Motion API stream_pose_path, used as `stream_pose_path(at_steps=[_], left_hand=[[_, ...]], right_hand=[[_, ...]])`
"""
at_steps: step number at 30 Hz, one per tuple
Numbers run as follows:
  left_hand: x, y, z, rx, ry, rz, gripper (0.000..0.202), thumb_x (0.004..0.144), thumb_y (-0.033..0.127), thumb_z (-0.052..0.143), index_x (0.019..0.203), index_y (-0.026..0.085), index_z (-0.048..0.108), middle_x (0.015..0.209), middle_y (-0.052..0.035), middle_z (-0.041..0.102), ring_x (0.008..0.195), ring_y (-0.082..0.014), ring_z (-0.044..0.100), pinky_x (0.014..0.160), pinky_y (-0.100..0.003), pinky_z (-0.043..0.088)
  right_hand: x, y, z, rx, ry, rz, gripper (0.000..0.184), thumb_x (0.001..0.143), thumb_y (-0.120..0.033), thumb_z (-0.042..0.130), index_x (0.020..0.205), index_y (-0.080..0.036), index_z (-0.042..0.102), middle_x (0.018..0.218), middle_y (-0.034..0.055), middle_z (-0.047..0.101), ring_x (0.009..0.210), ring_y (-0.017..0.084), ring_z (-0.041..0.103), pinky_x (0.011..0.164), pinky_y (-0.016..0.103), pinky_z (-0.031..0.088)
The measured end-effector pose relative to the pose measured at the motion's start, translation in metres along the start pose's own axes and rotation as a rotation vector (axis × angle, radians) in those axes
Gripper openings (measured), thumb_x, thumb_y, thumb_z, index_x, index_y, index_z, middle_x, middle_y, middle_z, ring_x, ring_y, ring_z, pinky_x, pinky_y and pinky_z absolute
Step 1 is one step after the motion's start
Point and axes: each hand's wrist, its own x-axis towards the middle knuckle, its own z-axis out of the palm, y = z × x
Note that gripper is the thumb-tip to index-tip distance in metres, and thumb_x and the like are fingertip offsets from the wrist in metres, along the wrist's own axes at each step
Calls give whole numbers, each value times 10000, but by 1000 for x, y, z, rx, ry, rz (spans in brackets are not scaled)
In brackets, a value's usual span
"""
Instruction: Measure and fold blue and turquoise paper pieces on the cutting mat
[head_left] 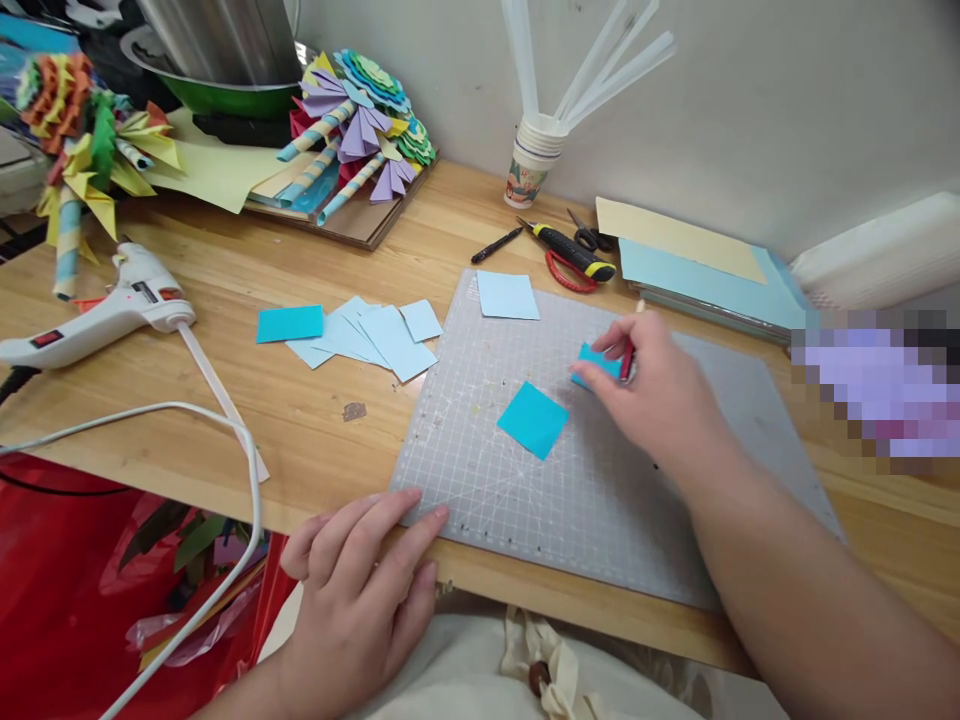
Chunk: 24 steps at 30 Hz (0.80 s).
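Both hands showed in the head view, the only feed I had. Near the centre right, the right hand was closed in a pinch, thumb and fingertips gripping a bright blue piece of paper just above the grey cutting mat; a slim red tool was tucked in the same grasp, too covered for me to say what it was. At lower left, the left hand lay loosely spread, holding nothing, its fingertips at the mat's near corner.

A bright blue square lay flat in the middle of the mat, just beside the pinched piece, with a pale blue square at the mat's far edge. More pale pieces overlapped left of the mat on the wooden surface.

I judged the step in hand to be handling small paper pieces one at a time; the next move called for a light pinch that would not crease the paper.

I could read no brands or writing: the paper cup at upper centre carried printed decoration, and the label on the glue gun at left was too small.
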Motion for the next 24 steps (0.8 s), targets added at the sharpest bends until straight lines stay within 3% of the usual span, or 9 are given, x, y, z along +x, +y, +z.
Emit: stream_pose_path(at_steps=[2, 5, 14, 21, 24], left_hand=[[-1, -1, 0, 5, -8, 5, 228, 868, 186, 555, 1056, 238, 673, 1083, -90, 656, 970, -244, 545, 839, -421, 355], [-3, -2, 0, 11, -32, 24, 233, 866, 182, 559, 1061, 232, 676, 1091, -96, 643, 983, -249, 540, 850, -425, 353], [-5, -3, 0, -3, -38, 29, 238, 857, 169, 571, 1063, 217, 680, 1115, -109, 629, 994, -265, 530, 844, -445, 345], [-1, -1, -4, 28, -9, 34, 279, 818, 122, 601, 1083, 209, 623, 1131, -118, 611, 997, -264, 529, 831, -440, 340], [4, -1, -9, -15, 15, -32, 318, 808, 73, 597, 1085, 227, 562, 1155, -106, 594, 1015, -253, 527, 824, -429, 343]], right_hand=[[-11, -20, 3, 111, -224, -4, 437, 702, -458, 723, 907, -238, 406, 847, 19, 578, 698, 178, 525, 590, 304, 375], [-16, -35, 6, -5, -398, 28, 542, 608, -483, 782, 906, -234, 405, 883, 32, 599, 735, 200, 552, 580, 301, 388], [-15, -51, 0, 42, -553, 35, 365, 698, -265, 693, 880, -241, 378, 801, -18, 568, 667, 157, 528, 564, 281, 375], [-41, -79, 11, 579, -629, -179, 294, 767, -136, 567, 891, -256, 328, 885, -33, 492, 724, 117, 467, 651, 269, 415], [-54, -93, 16, 684, -698, -264, 307, 768, -92, 544, 909, -262, 331, 927, -29, 479, 742, 113, 452, 670, 270, 421]])
